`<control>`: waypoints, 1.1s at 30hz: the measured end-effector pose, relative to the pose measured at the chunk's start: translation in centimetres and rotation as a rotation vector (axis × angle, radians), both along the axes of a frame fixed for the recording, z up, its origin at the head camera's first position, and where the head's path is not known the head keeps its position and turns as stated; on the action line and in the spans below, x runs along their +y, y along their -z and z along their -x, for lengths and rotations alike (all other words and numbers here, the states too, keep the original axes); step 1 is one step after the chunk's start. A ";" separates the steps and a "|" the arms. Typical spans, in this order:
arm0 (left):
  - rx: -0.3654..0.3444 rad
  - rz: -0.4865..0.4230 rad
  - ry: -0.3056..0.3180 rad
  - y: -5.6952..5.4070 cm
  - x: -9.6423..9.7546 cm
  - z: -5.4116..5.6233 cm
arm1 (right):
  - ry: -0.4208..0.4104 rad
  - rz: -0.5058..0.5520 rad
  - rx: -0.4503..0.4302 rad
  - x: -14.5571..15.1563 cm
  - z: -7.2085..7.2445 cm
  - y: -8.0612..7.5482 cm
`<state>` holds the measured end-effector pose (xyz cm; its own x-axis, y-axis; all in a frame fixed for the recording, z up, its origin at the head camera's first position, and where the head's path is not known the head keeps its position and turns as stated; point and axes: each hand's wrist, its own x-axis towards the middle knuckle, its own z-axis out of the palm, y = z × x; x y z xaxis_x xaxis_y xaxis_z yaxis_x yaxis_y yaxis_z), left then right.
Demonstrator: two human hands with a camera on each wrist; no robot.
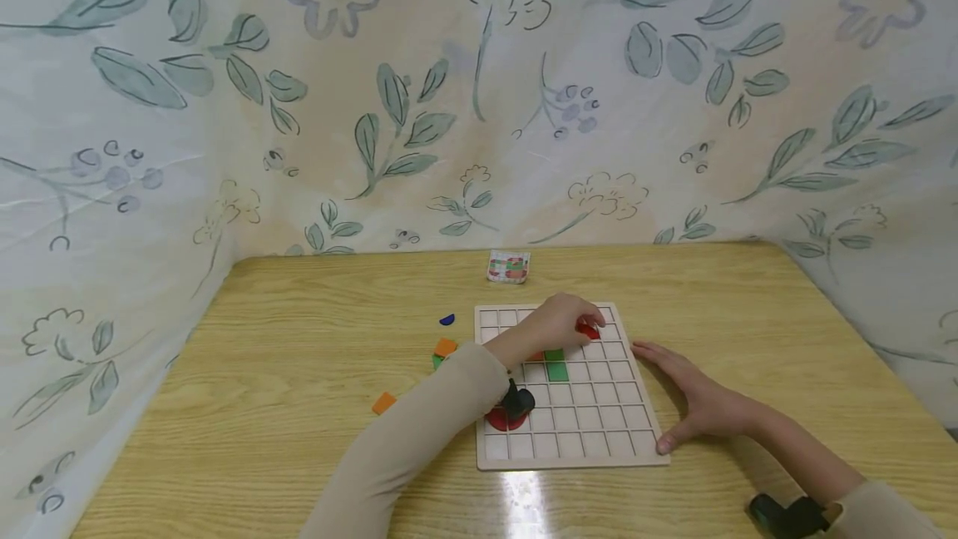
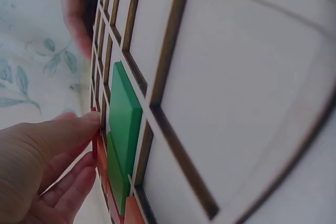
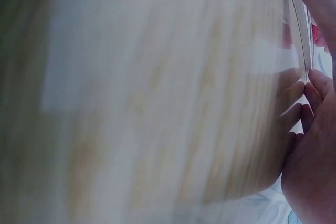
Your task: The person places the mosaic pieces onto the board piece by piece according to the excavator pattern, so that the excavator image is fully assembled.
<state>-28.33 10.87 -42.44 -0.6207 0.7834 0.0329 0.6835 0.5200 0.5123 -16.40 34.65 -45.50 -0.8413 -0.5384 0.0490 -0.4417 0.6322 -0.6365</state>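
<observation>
My left hand (image 1: pixel 561 322) reaches across the wooden grid board (image 1: pixel 599 442) to its far right part. Thumb and fingertips pinch a small red piece (image 1: pixel 588 330) low over the squares; the hand covers part of it. Close by, green pieces (image 1: pixel 556 368) lie in the grid, also seen in the left wrist view as raised green tiles (image 2: pixel 125 119), with orange ones beside them. A red piece (image 1: pixel 506 420) lies at the board's near left, partly under the wrist camera. My right hand (image 1: pixel 707 399) rests on the table with fingers spread, fingertips and thumb at the board's right edge.
Left of the board lie loose orange pieces (image 1: pixel 384 403), a green piece (image 1: pixel 437 363) partly behind the sleeve, and a dark blue half-round piece (image 1: pixel 446 319). A small patterned card (image 1: pixel 508 267) lies beyond the board. A floral cloth (image 1: pixel 479 106) hangs behind the table.
</observation>
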 end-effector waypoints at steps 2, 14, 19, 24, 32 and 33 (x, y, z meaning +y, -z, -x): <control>-0.004 -0.006 -0.001 0.0 0.0 0.0 | 0.001 0.002 -0.005 0.0 0.0 0.0; -0.003 -0.041 0.020 0.3 0.0 0.2 | -0.008 0.002 0.002 0.0 0.1 0.0; 0.022 -0.042 0.027 0.4 0.1 0.3 | -0.008 -0.003 0.014 0.0 0.2 0.1; 0.003 -0.036 0.025 0.4 0.0 0.3 | -0.003 -0.002 0.001 0.0 0.2 0.1; -0.002 -0.019 0.038 0.4 0.0 0.3 | -0.012 0.007 0.009 0.0 0.2 0.0; 0.001 -0.016 0.040 0.4 0.0 0.4 | -0.012 0.006 0.009 0.0 0.2 0.0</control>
